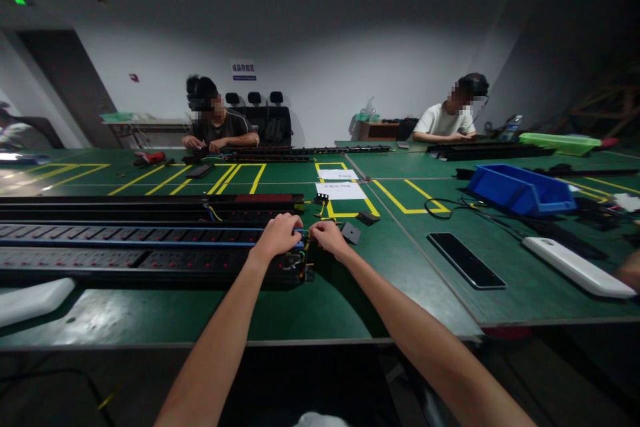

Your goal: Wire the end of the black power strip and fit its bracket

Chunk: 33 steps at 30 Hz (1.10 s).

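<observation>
Long black power strips (200, 259) with rows of sockets lie side by side across the left of the table. My left hand (281, 236) is curled over the right end of the blue-edged strip (227, 229), gripping it from above. Just off that end, the fingers of my right hand (327, 238) are pinched together at a thin yellow-green wire (307, 235); the fingertips partly hide it. Loose wires also show at the open end of the nearest strip. Close by my right hand lies a small grey end piece (351, 233), with a black one (369, 217) behind it.
A phone (466, 260), a white oblong case (577, 267) and a blue bin (521, 189) are to the right, with black cables around the bin. Paper sheets (341, 191) lie ahead on the green table (395, 293). Two people (223, 123) (445, 121) work across it.
</observation>
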Motion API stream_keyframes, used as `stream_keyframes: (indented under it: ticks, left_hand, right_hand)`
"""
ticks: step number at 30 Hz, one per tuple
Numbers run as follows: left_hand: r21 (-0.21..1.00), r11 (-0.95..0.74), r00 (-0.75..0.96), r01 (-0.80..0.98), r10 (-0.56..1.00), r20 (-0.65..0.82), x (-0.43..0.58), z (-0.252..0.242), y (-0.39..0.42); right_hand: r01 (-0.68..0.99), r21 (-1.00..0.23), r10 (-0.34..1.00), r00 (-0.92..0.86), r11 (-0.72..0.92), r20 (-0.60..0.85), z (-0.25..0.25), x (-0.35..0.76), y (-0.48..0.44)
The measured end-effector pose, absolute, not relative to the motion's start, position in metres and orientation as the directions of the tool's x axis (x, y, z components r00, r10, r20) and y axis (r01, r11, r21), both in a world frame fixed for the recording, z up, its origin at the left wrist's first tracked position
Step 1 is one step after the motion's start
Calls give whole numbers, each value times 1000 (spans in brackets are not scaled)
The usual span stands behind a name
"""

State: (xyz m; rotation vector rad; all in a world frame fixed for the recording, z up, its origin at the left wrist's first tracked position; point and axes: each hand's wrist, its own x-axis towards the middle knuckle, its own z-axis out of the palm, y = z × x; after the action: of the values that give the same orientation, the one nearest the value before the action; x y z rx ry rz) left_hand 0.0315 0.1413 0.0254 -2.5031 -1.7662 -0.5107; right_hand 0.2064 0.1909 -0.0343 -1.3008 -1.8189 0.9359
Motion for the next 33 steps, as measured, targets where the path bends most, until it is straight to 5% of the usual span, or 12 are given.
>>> stream_keyframes:
  ticks: [33]
  left_hand:
    - [153, -353, 302, 923, 911, 280, 33, 22, 141]
  right_hand:
    - [477, -854, 963, -252, 208, 94, -27, 207, 183]
